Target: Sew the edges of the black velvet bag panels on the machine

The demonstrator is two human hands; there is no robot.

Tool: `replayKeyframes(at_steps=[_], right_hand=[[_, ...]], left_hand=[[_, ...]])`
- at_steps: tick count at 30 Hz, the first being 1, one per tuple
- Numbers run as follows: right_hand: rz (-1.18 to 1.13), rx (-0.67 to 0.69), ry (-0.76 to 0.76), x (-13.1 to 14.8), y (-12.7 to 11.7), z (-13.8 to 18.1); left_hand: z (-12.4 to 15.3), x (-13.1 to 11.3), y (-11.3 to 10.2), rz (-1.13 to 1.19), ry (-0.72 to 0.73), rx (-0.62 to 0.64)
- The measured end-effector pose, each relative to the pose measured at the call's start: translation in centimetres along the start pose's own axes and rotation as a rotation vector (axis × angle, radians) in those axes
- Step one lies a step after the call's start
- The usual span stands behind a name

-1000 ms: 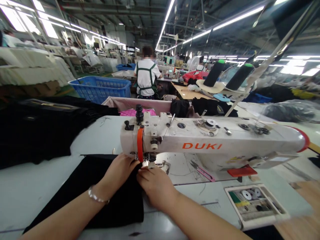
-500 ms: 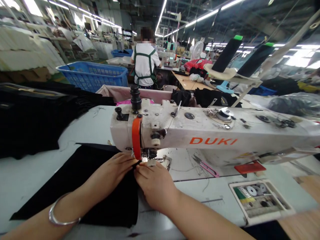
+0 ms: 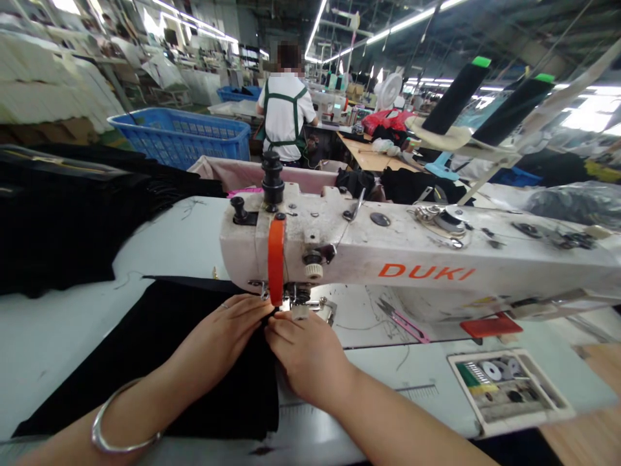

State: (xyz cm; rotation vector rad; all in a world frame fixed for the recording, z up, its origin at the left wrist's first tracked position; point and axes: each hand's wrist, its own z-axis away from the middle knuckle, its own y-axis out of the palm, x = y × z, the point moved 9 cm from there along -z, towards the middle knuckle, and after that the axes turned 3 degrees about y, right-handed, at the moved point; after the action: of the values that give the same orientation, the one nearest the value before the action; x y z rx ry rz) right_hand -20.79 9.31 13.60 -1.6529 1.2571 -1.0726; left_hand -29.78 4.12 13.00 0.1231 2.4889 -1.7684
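A black fabric piece (image 3: 111,349) lies on the sewing machine bed, its far right edge running up to the needle area. My left hand (image 3: 230,330) rests flat on the fabric with fingers stretched toward the presser foot. My right hand (image 3: 310,359) is closed at the fabric's right edge, fingers curled and thumb side hidden, just in front of the foot. Both hands' fingertips nearly meet below the orange guard (image 3: 276,262) of the white sewing machine (image 3: 339,243). The needle itself is hidden behind the guard and fingers.
Pink-handled thread snips (image 3: 405,323) lie under the machine arm. A tray of bobbins (image 3: 509,391) is set into the table at right. Black garments (image 3: 58,226) are piled at left. Beyond are a blue basket (image 3: 184,136), thread cones (image 3: 456,97) and a person in a white shirt (image 3: 286,113).
The whole view has shifted slightly, so the machine sits a little farther right. Both hands stay at the fabric near the presser foot, with hardly any change in their grip.
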Motion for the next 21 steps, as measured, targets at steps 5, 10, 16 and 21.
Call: replayKeyframes(at_steps=[5, 10, 16, 21], right_hand=[[0.001, -0.008, -0.018, 0.0, -0.1, 0.1], [0.014, 0.002, 0.009, -0.3, 0.1, 0.0], [-0.018, 0.003, 0.02, 0.0, 0.7, -0.3], [-0.143, 0.035, 0.088, -0.4, -2.1, 1.2]], left_hand=[[0.0, -0.3, 0.0, -0.019, 0.029, -0.01], [0.0, 0.0, 0.2, -0.002, 0.012, -0.011], [-0.6, 0.2, -0.5, 0.037, -0.02, 0.003], [2.5, -1.8, -0.8, 0.06, -0.055, 0.099]])
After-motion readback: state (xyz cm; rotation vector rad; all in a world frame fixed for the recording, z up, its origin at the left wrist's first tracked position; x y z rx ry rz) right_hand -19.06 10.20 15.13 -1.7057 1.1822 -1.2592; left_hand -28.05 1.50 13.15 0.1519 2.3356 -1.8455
